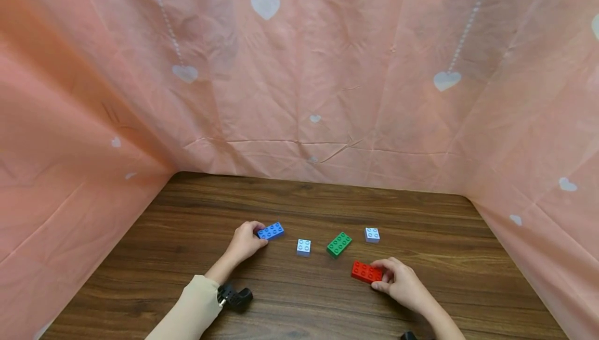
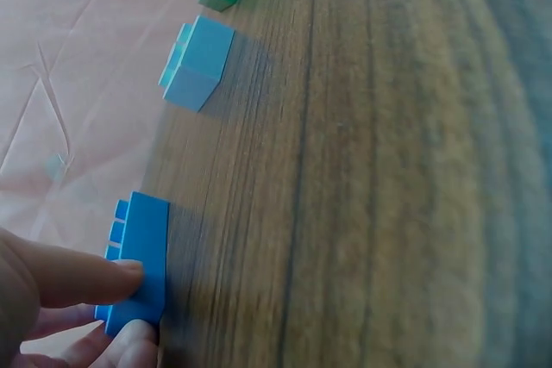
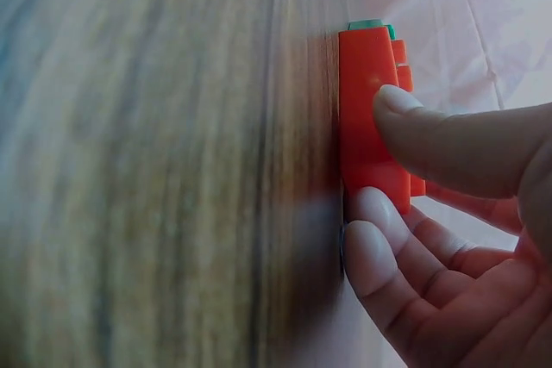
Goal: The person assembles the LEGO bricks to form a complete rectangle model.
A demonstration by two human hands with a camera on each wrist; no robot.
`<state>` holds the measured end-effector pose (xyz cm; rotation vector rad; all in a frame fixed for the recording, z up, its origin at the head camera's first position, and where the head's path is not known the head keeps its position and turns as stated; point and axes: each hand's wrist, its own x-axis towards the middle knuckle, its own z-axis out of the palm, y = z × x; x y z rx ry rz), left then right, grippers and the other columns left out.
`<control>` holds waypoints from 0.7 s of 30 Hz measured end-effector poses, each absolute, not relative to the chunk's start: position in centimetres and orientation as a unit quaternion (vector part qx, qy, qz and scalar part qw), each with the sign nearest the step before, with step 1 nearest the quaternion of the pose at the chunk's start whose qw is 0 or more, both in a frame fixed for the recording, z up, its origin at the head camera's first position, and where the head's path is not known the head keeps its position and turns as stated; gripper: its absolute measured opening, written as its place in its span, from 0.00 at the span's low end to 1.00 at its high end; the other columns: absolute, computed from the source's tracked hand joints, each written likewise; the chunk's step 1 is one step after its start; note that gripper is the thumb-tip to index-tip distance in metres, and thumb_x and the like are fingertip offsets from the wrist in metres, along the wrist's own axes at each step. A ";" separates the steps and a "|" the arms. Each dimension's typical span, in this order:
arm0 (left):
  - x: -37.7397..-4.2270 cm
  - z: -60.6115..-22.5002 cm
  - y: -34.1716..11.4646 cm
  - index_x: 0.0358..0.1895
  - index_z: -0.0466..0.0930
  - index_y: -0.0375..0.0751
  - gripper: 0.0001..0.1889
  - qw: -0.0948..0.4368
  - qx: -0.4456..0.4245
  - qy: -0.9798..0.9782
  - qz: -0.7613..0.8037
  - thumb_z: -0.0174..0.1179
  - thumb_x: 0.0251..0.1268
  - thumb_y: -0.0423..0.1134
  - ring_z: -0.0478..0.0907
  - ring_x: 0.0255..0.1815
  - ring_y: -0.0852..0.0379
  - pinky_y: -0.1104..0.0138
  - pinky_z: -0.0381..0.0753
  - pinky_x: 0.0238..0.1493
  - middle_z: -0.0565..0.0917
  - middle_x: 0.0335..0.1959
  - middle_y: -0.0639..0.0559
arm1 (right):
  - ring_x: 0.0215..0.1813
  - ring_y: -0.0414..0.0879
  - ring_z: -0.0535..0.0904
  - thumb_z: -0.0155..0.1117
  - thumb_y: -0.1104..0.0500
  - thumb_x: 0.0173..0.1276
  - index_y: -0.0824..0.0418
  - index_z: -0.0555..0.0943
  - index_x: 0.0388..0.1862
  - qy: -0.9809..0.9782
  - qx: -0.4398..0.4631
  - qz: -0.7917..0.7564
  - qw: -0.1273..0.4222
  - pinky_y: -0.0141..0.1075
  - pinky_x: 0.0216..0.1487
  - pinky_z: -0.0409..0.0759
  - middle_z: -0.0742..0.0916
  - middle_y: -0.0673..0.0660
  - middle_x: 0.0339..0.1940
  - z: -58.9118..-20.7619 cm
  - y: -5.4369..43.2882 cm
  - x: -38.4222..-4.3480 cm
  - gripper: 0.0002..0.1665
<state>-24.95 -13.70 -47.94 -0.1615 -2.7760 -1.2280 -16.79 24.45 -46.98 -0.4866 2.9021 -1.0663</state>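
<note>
At its left end, a blue toy building brick [image 1: 271, 231] is pinched by my left hand [image 1: 245, 239]; in the left wrist view the thumb lies on the side of the blue brick [image 2: 143, 256]. My right hand [image 1: 403, 284] grips the right end of a red building brick [image 1: 366, 272], its thumb against the near side in the right wrist view [image 3: 366, 109]. Between the hands lie a small light-blue brick [image 1: 303, 247] and a green brick [image 1: 339, 245]. Another small light-blue brick [image 1: 372, 234] sits behind the red one. All the bricks have their studs up.
The bricks are on a dark brown wooden table [image 1: 299, 303]. A pink curtain [image 1: 299, 95] with white hearts encloses its back and sides. A black device [image 1: 235, 297] is strapped at the left wrist, by a cream sleeve [image 1: 189, 309].
</note>
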 end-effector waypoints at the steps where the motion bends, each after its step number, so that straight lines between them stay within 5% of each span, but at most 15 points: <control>1: -24.8 -47.9 -13.8 0.40 0.81 0.32 0.15 0.046 -0.053 -0.910 -0.409 0.69 0.45 0.29 0.74 0.30 0.57 0.64 0.74 0.33 0.80 0.35 0.46 | 0.25 0.35 0.69 0.74 0.61 0.50 0.61 0.81 0.44 0.927 -0.154 -0.342 0.008 0.31 0.25 0.68 0.75 0.49 0.25 -47.0 24.4 -16.8 0.20; 21: -21.9 -47.5 -15.2 0.41 0.80 0.35 0.15 -0.008 -0.111 -0.904 -0.413 0.69 0.47 0.27 0.71 0.26 0.59 0.69 0.71 0.27 0.74 0.30 0.49 | 0.25 0.35 0.70 0.73 0.62 0.51 0.62 0.80 0.44 0.913 -0.183 -0.364 0.011 0.31 0.25 0.69 0.75 0.50 0.27 -47.0 23.8 -16.5 0.20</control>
